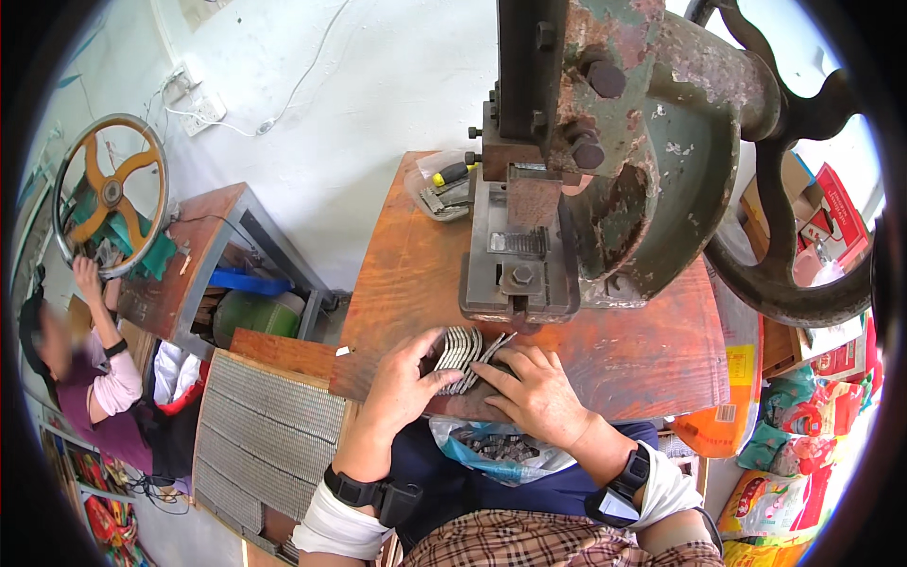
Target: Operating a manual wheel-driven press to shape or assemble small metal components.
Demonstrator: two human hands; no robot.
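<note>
Just in front of the press, my left hand (402,383) is closed around a row of thin, curved grey metal strips (457,352), its thumb below and its fingers behind them. My right hand (543,392) meets the right end of the row, with index finger and thumb around the slanting strips there. Both hands are at the front edge of the reddish wooden table (397,260). Beyond them stands a worn green hand press (680,194) with a steel die base (520,279). A small ribbed metal piece (519,244) lies on the base under the ram.
On my lap, a plastic bag (453,439) holds dark metal pieces. A clear tray (430,203) with a yellow-black screwdriver (453,174) sits left of the press. The press's large handwheel (812,307) stands at right. At far left, another person (113,406) touches a spoked wheel (111,194). Rows of metal pieces (274,425) cover a board.
</note>
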